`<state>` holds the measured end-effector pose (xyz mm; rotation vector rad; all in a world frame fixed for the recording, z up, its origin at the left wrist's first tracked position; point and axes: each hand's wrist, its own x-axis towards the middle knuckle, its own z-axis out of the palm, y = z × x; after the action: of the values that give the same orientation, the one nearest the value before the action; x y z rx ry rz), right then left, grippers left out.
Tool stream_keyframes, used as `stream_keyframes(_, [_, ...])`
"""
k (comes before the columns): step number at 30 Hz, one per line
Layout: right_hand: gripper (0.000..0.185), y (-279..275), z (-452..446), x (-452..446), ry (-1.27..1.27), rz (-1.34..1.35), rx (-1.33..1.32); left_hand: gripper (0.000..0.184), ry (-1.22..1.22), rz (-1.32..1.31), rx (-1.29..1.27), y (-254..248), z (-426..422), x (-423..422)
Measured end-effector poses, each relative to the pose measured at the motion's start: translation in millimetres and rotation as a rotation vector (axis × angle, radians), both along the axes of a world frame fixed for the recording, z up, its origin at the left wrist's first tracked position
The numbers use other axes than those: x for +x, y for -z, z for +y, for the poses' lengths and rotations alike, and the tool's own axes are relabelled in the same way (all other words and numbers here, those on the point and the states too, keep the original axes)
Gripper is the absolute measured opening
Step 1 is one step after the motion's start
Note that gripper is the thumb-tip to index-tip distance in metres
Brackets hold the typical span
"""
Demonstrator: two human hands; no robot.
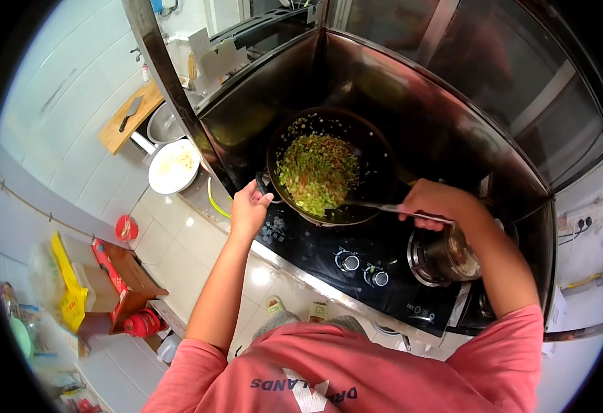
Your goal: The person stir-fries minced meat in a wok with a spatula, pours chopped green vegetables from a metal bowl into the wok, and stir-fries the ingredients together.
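A dark wok (377, 148) sits on the left burner of the black stove. Chopped green food with reddish-brown bits (318, 168) is heaped in it, and small pieces cling to its far wall. At the wok's left side my left hand (250, 206) is closed on the small loop handle (263, 184). My right hand (433, 205) grips the handle of a metal spatula (377, 206), right of the wok. The spatula's blade end reaches into the food at the near side and is partly hidden there.
A lidded pot (446, 255) stands on the right burner, partly behind my right forearm. Two control knobs (347, 261) face me. Left of the stove are a white pan (174, 167), a metal bowl (166, 124) and a knife (131, 113) on a cutting board (151, 96). Metal splash panels surround the burners.
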<state>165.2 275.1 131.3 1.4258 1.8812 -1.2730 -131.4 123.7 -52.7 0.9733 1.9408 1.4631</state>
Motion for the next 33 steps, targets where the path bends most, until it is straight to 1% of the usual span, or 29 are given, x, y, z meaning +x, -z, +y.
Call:
stream_keyframes(2, [0.022,31.1,-0.9,-9.4,0.143,0.24,-0.02,0.034,-0.002,0.025,-0.008,0.6,0.6,0.8])
stream_keyframes(3, [0.022,38.3,-0.8,-14.6,0.145,0.242,-0.022,0.034,0.0,0.004,0.002,-1.9,0.1,1.8])
stream_keyframes(5, [0.021,45.4,1.1,-23.3,0.13,0.281,0.193,0.034,0.003,-0.014,0.01,-7.7,-0.8,3.5])
stream_keyframes(6, [0.021,43.0,1.9,-22.1,0.131,0.282,0.191,0.035,0.01,-0.036,0.024,-10.3,-1.4,4.5])
stream_keyframes(8, [0.025,27.0,-1.8,-18.1,0.004,0.201,0.425,0.036,0.017,-0.062,0.033,-10.1,-3.1,4.7])
stream_keyframes(9, [0.018,8.9,-14.3,-19.7,-0.029,0.065,0.536,0.038,0.011,-0.042,0.015,-9.2,-3.2,3.9])
stream_keyframes(10, [0.018,11.2,-18.5,-11.8,-0.029,0.064,0.537,0.04,0.006,-0.022,-0.001,-8.5,-3.0,3.0])
stream_keyframes(12, [0.014,11.5,-26.4,5.8,-0.348,0.059,1.125,0.041,-0.006,-0.011,-0.007,-1.5,-2.3,0.8])
stream_keyframes(13, [0.014,5.6,-27.7,7.5,-0.348,0.059,1.13,0.043,-0.015,0.001,-0.013,2.1,-1.0,-0.3])
stream_keyframes(15, [0.017,-17.4,-35.5,6.5,-0.284,-0.079,1.097,0.044,-0.034,0.006,-0.009,7.7,0.8,-0.9])
stream_keyframes(16, [0.017,-17.8,-33.9,5.3,-0.284,-0.081,1.1,0.046,-0.051,0.011,-0.012,9.4,1.1,-1.1])
stream_keyframes(18, [0.02,-16.2,-25.1,1.5,-0.302,-0.147,1.24,0.042,-0.019,0.009,-0.024,-3.8,-2.0,1.0])
stream_keyframes(19, [0.02,-13.9,-19.5,-2.8,-0.3,-0.148,1.242,0.04,0.003,-0.008,-0.012,-7.8,-2.9,1.7])
stream_keyframes(21, [0.033,-3.8,-9.3,-16.8,-0.297,-0.214,1.241,0.038,0.025,-0.024,-0.003,-8.4,-2.7,1.8])
stream_keyframes(22, [0.033,1.9,-7.1,-24.6,-0.297,-0.212,1.242,0.036,0.021,-0.015,-0.014,-6.5,-2.2,1.1])
stream_keyframes(24, [0.024,15.8,-4.4,-39.6,-0.376,-0.023,1.284,0.034,0.016,-0.003,-0.025,-6.2,-1.8,0.8])
stream_keyframes(26, [0.029,38.9,-7.5,-44.8,-0.501,0.04,1.277,0.034,0.011,-0.01,-0.023,-8.5,-1.1,1.0])
stream_keyframes(27, [0.042,35.6,-11.7,-45.0,-0.56,-0.031,1.124,0.034,0.011,-0.007,-0.022,-7.4,-0.2,-0.7])
stream_keyframes(28, [0.042,37.0,-11.2,-36.8,-0.558,-0.029,1.126,0.034,0.02,0.007,-0.039,-3.5,0.9,-3.3])
stream_keyframes(30, [0.052,34.1,-8.5,-17.8,-0.501,0.217,1.005,0.035,0.021,0.024,-0.052,3.9,3.0,-7.5])
stream_keyframes(31, [0.058,22.2,-11.7,-11.8,-0.39,0.21,0.887,0.035,-0.006,0.02,-0.027,8.3,3.2,-7.5])
stream_keyframes(32, [0.058,24.2,-8.9,-10.7,-0.391,0.212,0.887,0.035,-0.032,0.015,-0.003,3.8,2.7,-3.3])
stream_keyframes(33, [0.057,29.2,-4.5,-9.4,-0.34,0.28,0.909,0.017,-0.017,0.011,-0.006,-13.4,-0.2,4.0])
